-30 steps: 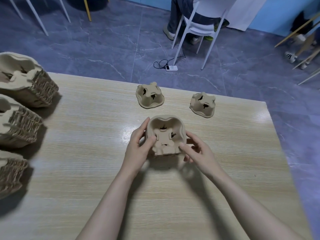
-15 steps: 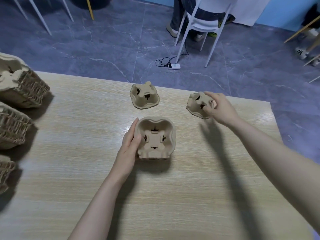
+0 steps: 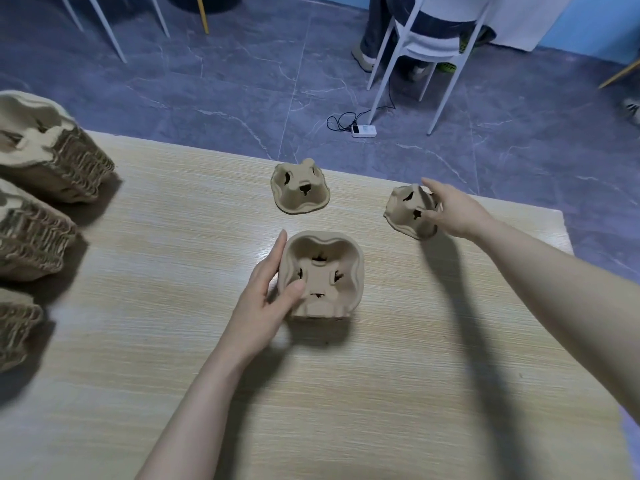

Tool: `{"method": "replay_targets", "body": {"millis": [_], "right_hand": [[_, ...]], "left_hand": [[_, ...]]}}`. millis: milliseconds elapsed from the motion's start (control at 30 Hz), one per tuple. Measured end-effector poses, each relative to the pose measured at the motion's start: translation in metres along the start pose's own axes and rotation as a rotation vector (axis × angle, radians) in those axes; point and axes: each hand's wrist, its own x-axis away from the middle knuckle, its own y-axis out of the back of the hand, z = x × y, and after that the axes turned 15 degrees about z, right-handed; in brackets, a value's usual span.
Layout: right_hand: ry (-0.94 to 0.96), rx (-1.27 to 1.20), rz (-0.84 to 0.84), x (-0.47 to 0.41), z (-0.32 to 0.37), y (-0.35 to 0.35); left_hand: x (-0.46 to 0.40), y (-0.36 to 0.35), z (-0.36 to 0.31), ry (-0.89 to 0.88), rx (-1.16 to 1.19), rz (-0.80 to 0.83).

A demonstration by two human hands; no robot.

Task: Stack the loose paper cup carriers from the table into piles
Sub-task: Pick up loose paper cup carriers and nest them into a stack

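The worktop (image 3: 138,341) ends at a straight far edge just beyond the right hand (image 3: 453,213), and its right edge drops off close outside that forearm. Between the two hands the wood lies bare, and a wide stretch of it runs toward the person on the near side of both arms.

The left hand (image 3: 266,299) grips the near carrier (image 3: 322,275): fingers lie along its left wall, and the thumb hooks over the rim into the hollow. This carrier sits flat, open side up, just right of that hand. The right hand, reached out toward the far right corner, grasps the right carrier (image 3: 408,211) by its far side, fingers curled over the top and thumb low against its side. That carrier is tilted, its underside turned toward the left hand; I cannot tell whether its lower edge touches the wood. A third carrier (image 3: 300,192) rests upside down and untouched beyond the left hand, well left of the right hand.

Far to the left of the left hand, three tall piles of carriers (image 3: 52,161) stand in a row along the worktop's left side, cut off by the view's edge.

The worktop is pale wood grain. Past its far edge lies a grey marbled floor (image 3: 207,81), with a white chair (image 3: 426,39) where someone sits, and a white power strip (image 3: 363,130) with a black cable.
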Motion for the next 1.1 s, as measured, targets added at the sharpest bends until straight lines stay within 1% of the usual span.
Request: {"method": "replay_targets", "body": {"millis": [167, 333, 400, 467, 600, 833, 1100], "right_hand": [[-0.003, 0.040, 0.018, 0.003, 0.007, -0.009], [0.003, 0.022, -0.097, 0.014, 0.010, -0.018], [0.015, 0.002, -0.118, 0.019, 0.010, -0.020], [0.026, -0.057, -0.135, 0.026, 0.011, -0.021], [0.043, -0.277, -0.193, 0.043, 0.018, -0.020], [0.000, -0.481, -0.210, 0.072, 0.027, -0.038], [-0.029, -0.542, -0.300, 0.104, 0.025, -0.069]], "left_hand": [[0.000, 0.005, 0.004, 0.025, 0.084, 0.020], [-0.001, 0.006, 0.004, 0.030, 0.123, 0.055], [-0.002, 0.006, 0.002, 0.034, 0.137, 0.062], [-0.002, 0.007, 0.001, 0.039, 0.138, 0.064], [-0.003, 0.008, 0.000, 0.049, 0.118, 0.054], [-0.003, 0.008, -0.003, 0.067, 0.093, 0.069], [0.000, 0.010, -0.008, 0.094, 0.085, 0.096]]}}
